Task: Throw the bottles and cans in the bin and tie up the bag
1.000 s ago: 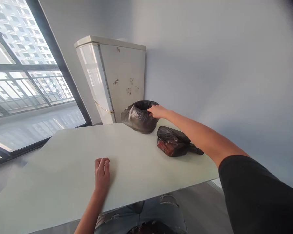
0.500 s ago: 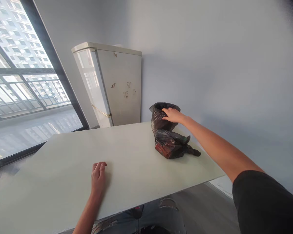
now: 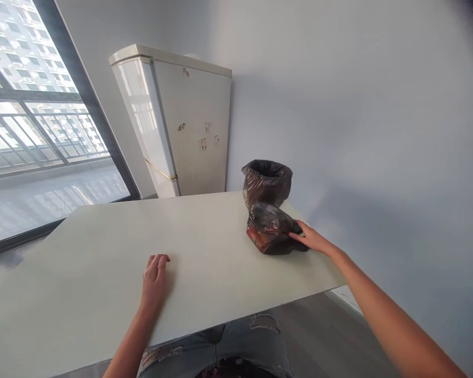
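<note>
A black plastic bag (image 3: 268,231) lies on its side on the pale table, with reddish contents showing through its thin film. My right hand (image 3: 308,236) grips the gathered end of this bag at its right side, thumb toward me; part of the fingers is hidden by the film. Just behind stands a second black plastic bag (image 3: 265,190), upright, its wide mouth facing up; what it holds cannot be seen. My left hand (image 3: 155,275) rests on the tabletop, well left of the bags, its fingers loosely curled in with nothing in them.
The pale table (image 3: 114,273) reaches from the left to the wall (image 3: 358,131) on the right. Beyond its far edge stands a white fridge (image 3: 199,126) with worn patches. A large window (image 3: 35,121) is at the left. My legs (image 3: 244,341) are under the near edge.
My right hand has left the upright bag's rim and moved down and toward me to the lying bag's gathered end. The left hand stays on the table. The view has shifted slightly.
</note>
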Action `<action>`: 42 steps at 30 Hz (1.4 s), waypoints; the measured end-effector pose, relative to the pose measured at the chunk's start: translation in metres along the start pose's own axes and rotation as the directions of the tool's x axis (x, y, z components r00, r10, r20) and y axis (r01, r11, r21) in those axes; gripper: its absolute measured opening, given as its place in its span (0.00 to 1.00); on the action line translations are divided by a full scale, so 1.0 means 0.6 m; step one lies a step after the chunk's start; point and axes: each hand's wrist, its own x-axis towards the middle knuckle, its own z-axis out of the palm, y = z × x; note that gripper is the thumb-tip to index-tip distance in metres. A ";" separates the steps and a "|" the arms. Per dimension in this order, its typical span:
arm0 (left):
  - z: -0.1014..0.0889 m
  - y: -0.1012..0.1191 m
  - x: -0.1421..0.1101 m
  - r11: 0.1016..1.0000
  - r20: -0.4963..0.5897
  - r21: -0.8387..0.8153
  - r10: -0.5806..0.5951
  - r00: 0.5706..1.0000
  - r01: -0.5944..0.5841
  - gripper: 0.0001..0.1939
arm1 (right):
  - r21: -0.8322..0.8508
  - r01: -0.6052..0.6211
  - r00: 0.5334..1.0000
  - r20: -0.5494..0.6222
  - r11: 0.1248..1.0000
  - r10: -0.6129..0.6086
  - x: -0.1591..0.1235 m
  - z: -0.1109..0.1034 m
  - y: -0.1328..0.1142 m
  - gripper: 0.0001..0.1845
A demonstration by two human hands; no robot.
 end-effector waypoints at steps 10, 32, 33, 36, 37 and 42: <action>0.058 0.048 0.003 0.981 0.378 0.135 0.081 0.922 -0.142 0.19 | 0.162 0.057 0.995 -0.093 0.985 -0.042 0.000 0.195 -0.199 0.28; 0.150 0.011 0.247 0.898 0.279 -0.439 0.130 0.952 0.005 0.24 | 0.907 -0.129 0.816 0.327 0.402 -0.476 0.280 0.322 -0.234 0.26; 0.150 0.011 0.247 0.886 0.321 -0.464 0.143 0.936 0.024 0.24 | 0.897 -0.135 0.791 0.353 0.421 -0.499 0.282 0.324 -0.236 0.25; 0.149 0.011 0.247 0.883 0.472 -0.465 0.184 0.862 0.066 0.30 | 0.890 -0.126 0.722 0.385 0.438 -0.575 0.283 0.321 -0.244 0.25; 0.150 0.010 0.248 0.874 0.500 -0.478 0.189 0.845 0.087 0.34 | 0.899 -0.119 0.711 0.374 0.422 -0.595 0.282 0.318 -0.245 0.26; 0.154 0.010 0.245 0.820 0.581 -0.540 0.200 0.789 0.190 0.41 | 0.950 -0.123 0.732 0.282 0.287 -0.620 0.282 0.312 -0.233 0.32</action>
